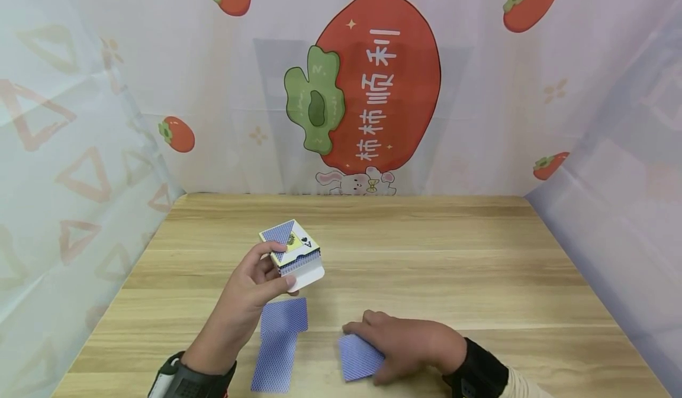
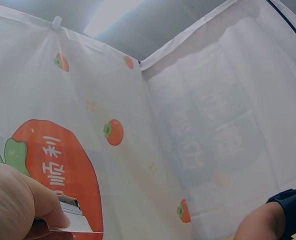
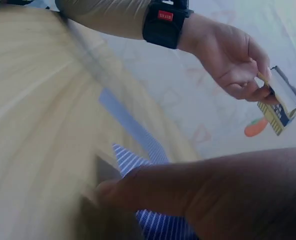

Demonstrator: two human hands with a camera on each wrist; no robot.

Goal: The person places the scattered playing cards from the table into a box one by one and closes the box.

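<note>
My left hand [image 1: 247, 294] holds a playing card box [image 1: 294, 243] above the table, thumb on its near side and fingers around it. The box has a blue checked back, yellow edging and an ace mark. Its white flap [image 1: 309, 275] hangs open, and blue-patterned cards show inside. Low over the table, my right hand [image 1: 407, 342] grips a blue-backed playing card [image 1: 359, 359] at its edges; whether it is one card or several I cannot tell. In the right wrist view that card [image 3: 163, 226] looks tilted beside the blurred thumb.
Two blue-backed cards [image 1: 274, 362] lie partly overlapped on the wooden table [image 1: 453, 256], between the two hands. A white curtain [image 1: 479, 119] printed with persimmons stands behind the table, with more curtain on both sides.
</note>
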